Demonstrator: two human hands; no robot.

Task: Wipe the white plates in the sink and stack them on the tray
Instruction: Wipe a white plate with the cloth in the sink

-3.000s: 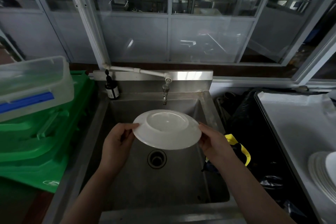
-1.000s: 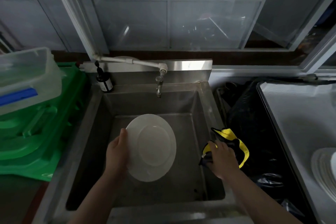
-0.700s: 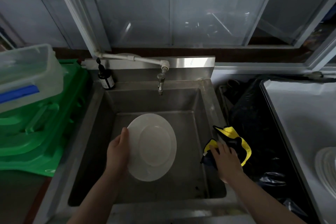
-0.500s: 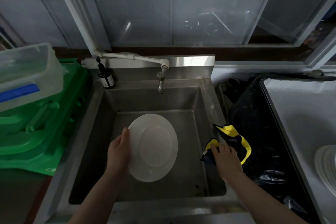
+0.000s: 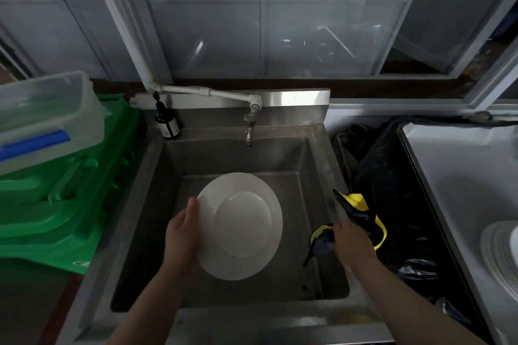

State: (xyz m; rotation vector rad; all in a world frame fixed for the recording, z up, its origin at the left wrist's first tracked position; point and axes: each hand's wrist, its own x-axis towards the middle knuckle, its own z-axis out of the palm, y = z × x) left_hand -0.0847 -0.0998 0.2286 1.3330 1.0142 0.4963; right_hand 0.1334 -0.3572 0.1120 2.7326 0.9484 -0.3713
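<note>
In the lower middle of the frame the left hand (image 5: pixel 182 235) holds a white plate (image 5: pixel 241 225) by its left rim, thumb lying along the edge and the fingers hidden behind it. The plate is tilted up on edge over the basin of the steel sink (image 5: pixel 291 154), its face turned toward the camera (the round well in its middle shows plainly).

To the right of the plate, the right hand (image 5: pixel 351 241) rests on a dark cloth with a yellow border (image 5: pixel 357 211) that is draped over the sink's right rim. The fingers are bent down into the cloth, gripping it.

At the far right edge of the frame a stack of white plates (image 5: pixel 501 255) sits on a pale tray (image 5: pixel 459 176), well apart from the sink.

A tap (image 5: pixel 249 129) hangs from a white pipe over the back of the basin. A dark bottle with a pale label (image 5: pixel 166 123) stands on the back left corner of the sink. In the left of the frame lie green plastic crates (image 5: pixel 64 202), with a clear plastic box with a blue clip (image 5: pixel 47 120) on top of them. Glass panes (image 5: pixel 263 36) fill the upper part of the frame.
</note>
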